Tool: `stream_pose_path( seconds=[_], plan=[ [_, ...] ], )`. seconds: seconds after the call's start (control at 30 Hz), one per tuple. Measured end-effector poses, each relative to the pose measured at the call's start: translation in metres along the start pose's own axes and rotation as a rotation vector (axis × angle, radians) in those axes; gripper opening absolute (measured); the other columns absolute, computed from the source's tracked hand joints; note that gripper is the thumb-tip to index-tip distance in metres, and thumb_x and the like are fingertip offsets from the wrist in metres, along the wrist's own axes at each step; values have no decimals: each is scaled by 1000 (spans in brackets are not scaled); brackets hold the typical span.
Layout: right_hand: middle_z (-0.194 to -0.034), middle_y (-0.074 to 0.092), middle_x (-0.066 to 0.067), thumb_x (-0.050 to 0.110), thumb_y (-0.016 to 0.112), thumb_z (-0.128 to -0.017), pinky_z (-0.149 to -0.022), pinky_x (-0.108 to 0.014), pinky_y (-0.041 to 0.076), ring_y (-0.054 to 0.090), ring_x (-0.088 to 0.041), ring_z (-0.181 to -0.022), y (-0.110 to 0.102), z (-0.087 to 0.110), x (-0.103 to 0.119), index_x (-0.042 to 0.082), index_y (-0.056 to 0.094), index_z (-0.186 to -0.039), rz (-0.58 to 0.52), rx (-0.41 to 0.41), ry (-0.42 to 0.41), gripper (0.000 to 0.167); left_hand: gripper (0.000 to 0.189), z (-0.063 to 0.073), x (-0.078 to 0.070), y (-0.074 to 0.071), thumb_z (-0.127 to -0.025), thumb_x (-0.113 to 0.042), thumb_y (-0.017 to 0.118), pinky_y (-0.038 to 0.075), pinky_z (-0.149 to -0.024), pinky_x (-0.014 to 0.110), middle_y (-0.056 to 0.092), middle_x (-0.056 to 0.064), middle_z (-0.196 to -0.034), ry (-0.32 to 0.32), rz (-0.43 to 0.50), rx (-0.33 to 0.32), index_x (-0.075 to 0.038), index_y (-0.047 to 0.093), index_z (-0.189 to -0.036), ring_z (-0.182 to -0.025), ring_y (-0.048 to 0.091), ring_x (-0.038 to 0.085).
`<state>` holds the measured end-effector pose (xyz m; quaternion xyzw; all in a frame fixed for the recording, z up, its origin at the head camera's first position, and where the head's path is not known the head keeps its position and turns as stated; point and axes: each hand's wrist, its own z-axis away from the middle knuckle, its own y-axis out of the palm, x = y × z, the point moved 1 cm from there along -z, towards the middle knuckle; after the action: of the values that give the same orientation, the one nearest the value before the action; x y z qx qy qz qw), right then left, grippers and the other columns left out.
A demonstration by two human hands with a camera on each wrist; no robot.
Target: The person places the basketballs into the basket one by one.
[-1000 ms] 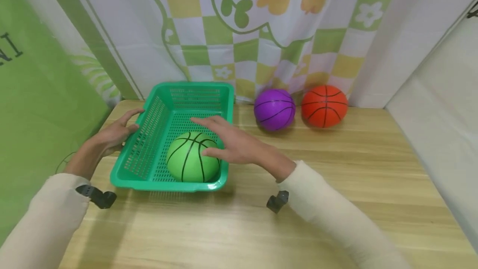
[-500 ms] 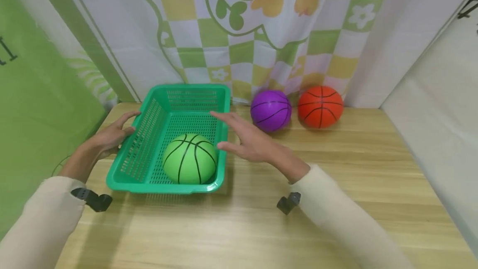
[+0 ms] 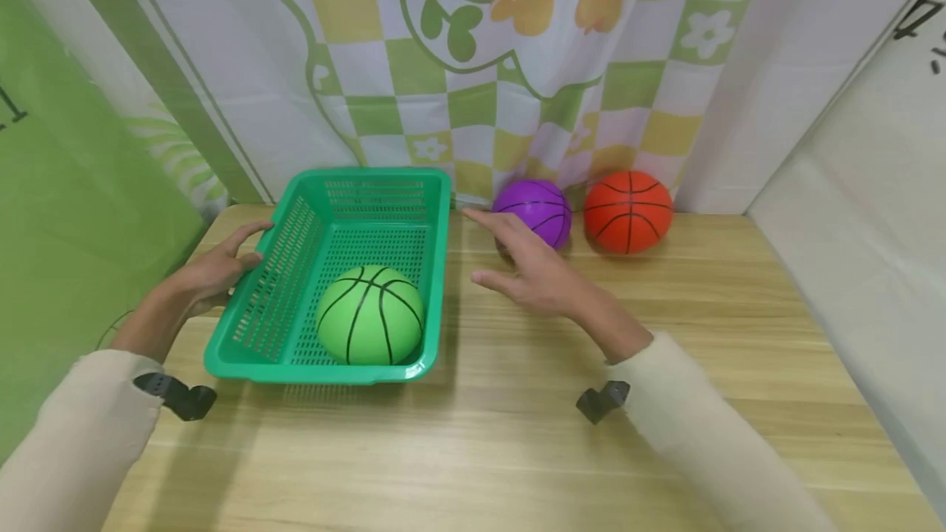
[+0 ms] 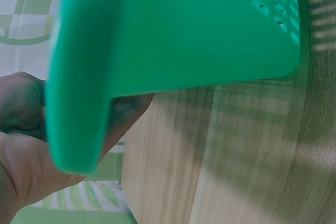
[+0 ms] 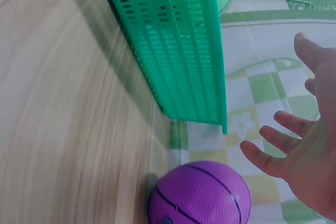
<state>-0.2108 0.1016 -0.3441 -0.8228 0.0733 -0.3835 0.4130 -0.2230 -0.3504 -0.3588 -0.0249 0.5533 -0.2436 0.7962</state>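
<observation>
My left hand [image 3: 214, 273] is at the left side of a green plastic basket [image 3: 438, 302], its index fingertip at the rim. In the left wrist view, a finger of my left hand [image 4: 37, 166] lies straight along the outer wall, partly hidden by the basket rim [image 4: 79, 129]. A light green basketball [image 3: 371, 317] sits inside the basket, in its near right corner. My right hand [image 3: 543, 269], fingers spread and holding nothing, hovers right of the basket. It overlaps a purple basketball [image 3: 543, 205] in the head view. The right wrist view shows this purple ball [image 5: 202, 195] below the fingers.
A red basketball [image 3: 629, 212] lies right of the purple one at the back of the wooden table [image 3: 510, 433]. Behind them hangs a checked curtain [image 3: 473, 109]. A green sheet [image 3: 81, 212] borders the left side, and a white one [image 3: 865, 162] the right.
My right hand has moved from above the green ball out past the basket's right rim, toward the purple ball. The left hand has stayed at the basket, and the green ball rests where it was.
</observation>
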Motion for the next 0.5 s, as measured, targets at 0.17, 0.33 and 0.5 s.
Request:
stream_pose_path(
  seconds=[0.17,0.33,0.5],
  plan=[
    [-147,43,-16,26,74,-94,-111,-51,34,39,-27,-136,-8,7,-6,12,33,-157,-2,-13,32,77,63,0,0,-2,-111,-17,28,55,-78,51,41,28,-128,-5,-7,-5,-28,-9,-161,-95,62,26],
    [-153,36,-16,28,71,-96,-111,-61,27,29,-35,-143,-14,18,-12,16,30,-159,-6,1,119,76,62,1,-1,-2,-112,-18,28,54,-79,51,36,32,-133,-2,-28,0,-27,-9,-161,-99,61,27],
    [-153,35,-18,26,72,-95,-110,-60,30,33,-36,-140,-20,28,-18,15,31,-158,5,-6,144,76,63,3,-2,-1,-111,-17,28,55,-80,53,37,32,-133,-17,-25,0,-27,-8,-161,-100,61,28]
  ],
)
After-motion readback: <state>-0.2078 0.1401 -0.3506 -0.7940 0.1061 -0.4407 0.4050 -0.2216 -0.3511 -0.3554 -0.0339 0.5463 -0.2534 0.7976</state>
